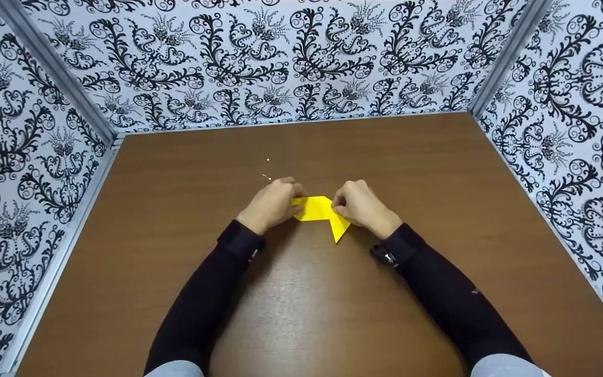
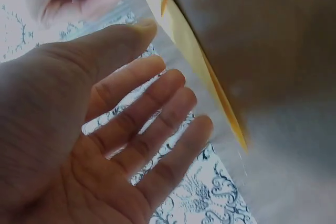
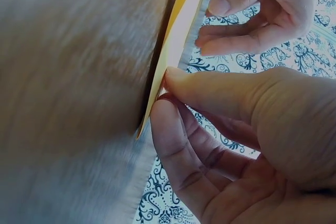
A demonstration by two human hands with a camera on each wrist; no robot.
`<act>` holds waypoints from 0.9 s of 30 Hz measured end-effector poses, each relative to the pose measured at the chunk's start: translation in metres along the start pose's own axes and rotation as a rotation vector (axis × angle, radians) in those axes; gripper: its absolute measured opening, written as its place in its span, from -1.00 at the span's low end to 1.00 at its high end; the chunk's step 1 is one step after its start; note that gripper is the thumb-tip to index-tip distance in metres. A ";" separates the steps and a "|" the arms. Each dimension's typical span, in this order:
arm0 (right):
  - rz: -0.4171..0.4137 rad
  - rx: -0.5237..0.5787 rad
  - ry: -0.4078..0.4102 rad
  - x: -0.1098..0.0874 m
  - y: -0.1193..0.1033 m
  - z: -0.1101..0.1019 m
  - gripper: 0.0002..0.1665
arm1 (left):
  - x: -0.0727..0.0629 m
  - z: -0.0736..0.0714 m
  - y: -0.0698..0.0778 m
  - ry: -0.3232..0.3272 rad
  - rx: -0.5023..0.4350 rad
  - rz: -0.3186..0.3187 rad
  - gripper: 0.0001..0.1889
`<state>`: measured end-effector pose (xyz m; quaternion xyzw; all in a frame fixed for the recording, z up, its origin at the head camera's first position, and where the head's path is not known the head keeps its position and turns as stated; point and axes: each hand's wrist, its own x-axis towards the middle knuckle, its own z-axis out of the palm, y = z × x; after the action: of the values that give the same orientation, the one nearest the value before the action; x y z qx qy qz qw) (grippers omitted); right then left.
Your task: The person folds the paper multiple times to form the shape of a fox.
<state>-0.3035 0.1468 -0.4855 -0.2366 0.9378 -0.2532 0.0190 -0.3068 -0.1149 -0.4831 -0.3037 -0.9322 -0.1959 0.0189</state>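
A folded piece of yellow paper [image 1: 316,208] lies on the table between both hands, with a pointed flap angled toward the person at its right end. In the left wrist view the paper [image 2: 181,32] appears nearly edge-on, its layers slightly parted. My left hand [image 1: 275,203] is at the paper's left end. Its fingers are spread and loosely bent, and the thumb stands apart from them. My right hand [image 1: 363,203] pinches the paper's right part between thumb and index finger. Close up, those fingertips [image 3: 176,80] meet at the edge of the paper [image 3: 170,45].
Small white scraps [image 1: 266,177] lie on the brown wooden table [image 1: 301,293] beyond the left hand. Panels with a black-and-white floral pattern [image 1: 301,57] enclose the table at the back and both sides. Dark sleeves cover both forearms.
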 end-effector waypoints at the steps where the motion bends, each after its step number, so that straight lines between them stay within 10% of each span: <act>1: -0.002 0.003 0.002 0.000 0.000 0.000 -0.92 | -0.001 -0.002 -0.002 0.002 0.001 -0.021 -0.68; 14: -0.047 -0.024 0.042 0.001 0.001 0.005 -0.90 | -0.013 -0.009 -0.022 0.004 0.028 -0.215 -0.59; 27: -0.024 -0.016 0.042 0.000 0.000 0.004 -0.90 | -0.010 -0.008 -0.022 -0.034 -0.007 -0.242 -0.68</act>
<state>-0.3025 0.1451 -0.4891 -0.2424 0.9372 -0.2509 -0.0055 -0.3120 -0.1397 -0.4853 -0.1925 -0.9615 -0.1947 -0.0215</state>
